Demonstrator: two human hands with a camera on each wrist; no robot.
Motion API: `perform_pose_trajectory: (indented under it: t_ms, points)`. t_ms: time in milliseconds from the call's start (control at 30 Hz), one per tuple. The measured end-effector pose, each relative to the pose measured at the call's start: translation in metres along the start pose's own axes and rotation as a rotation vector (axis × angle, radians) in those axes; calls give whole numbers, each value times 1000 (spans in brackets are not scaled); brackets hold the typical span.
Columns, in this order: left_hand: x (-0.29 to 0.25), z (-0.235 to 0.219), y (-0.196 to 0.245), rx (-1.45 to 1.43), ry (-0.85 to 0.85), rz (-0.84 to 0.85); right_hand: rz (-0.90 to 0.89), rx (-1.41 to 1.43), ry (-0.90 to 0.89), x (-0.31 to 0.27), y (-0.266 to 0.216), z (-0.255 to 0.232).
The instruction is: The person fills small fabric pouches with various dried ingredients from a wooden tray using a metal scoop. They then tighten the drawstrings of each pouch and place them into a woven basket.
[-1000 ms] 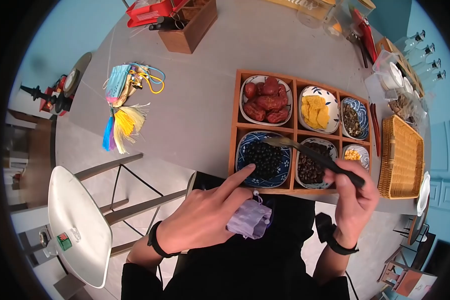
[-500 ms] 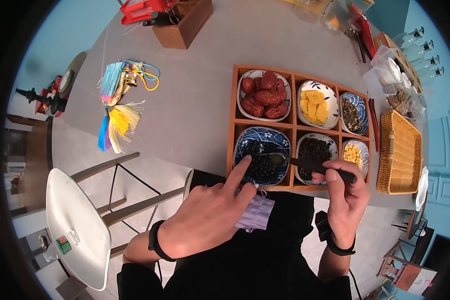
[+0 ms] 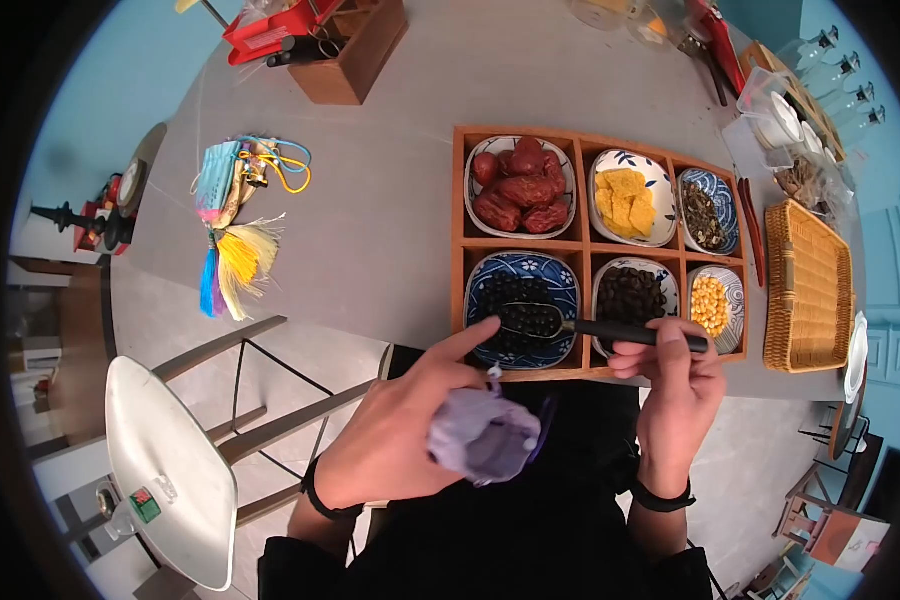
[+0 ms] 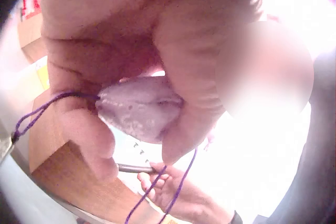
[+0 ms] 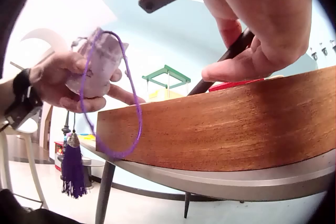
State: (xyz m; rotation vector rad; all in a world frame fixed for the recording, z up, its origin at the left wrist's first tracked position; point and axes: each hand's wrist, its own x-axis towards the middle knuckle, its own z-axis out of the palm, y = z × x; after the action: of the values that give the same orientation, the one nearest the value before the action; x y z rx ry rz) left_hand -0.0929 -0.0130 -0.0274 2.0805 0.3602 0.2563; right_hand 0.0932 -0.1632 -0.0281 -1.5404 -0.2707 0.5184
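Note:
A small lilac pouch (image 3: 482, 437) with a purple cord is gripped in the left hand (image 3: 395, 432), its mouth facing up and one finger stretched to the rim of a blue patterned bowl (image 3: 553, 272). That bowl holds black beans (image 3: 515, 292). The right hand (image 3: 673, 395) pinches the dark handle of a scoop (image 3: 642, 335), whose metal head lies among the black beans. In the left wrist view, thumb and fingers surround the pouch (image 4: 140, 109). In the right wrist view, a purple tassel (image 5: 73, 169) hangs below the pouch (image 5: 100, 66).
A divided wooden tray (image 3: 459, 238) holds bowls of red dates (image 3: 525, 190), yellow pieces (image 3: 625, 203), dried leaves, dark beans and corn kernels (image 3: 710, 305). Right of it lies a wicker basket (image 3: 808, 288). Tasseled sachets (image 3: 232, 190) lie on the left, a wooden box (image 3: 348, 75) behind.
The scoop has gone from above the bowl's edge down into the black beans, its handle now lower. The pouch has turned so that its opening shows, and it has moved slightly left.

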Motion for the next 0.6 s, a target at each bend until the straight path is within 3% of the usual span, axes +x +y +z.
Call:
perform_pose_trajectory:
  t_ms: [33,67,100,167,200,233,500,600]
  points:
    - [-5,2,-6,-226,114,90,3,28,26,1,1,-3]
    - [-11,5,-8,-422,149,49,-25,42,31,3,3,-4]
    - [-14,6,-13,-422,153,49,-26,42,28,5,3,-6]
    - [-20,9,-23,-992,118,79,-11,113,42,9,2,-8]
    - [-21,9,-22,-1030,171,-13,-22,114,51,10,2,-9]
    - [-18,7,-32,-990,136,60,-22,113,42,12,1,-11]
    - [-7,-4,-20,-351,24,-184,-210,132,-1,10,-28,-14]
    - [-4,-3,-10,-385,31,-214,-262,103,-144,0,-50,-11]
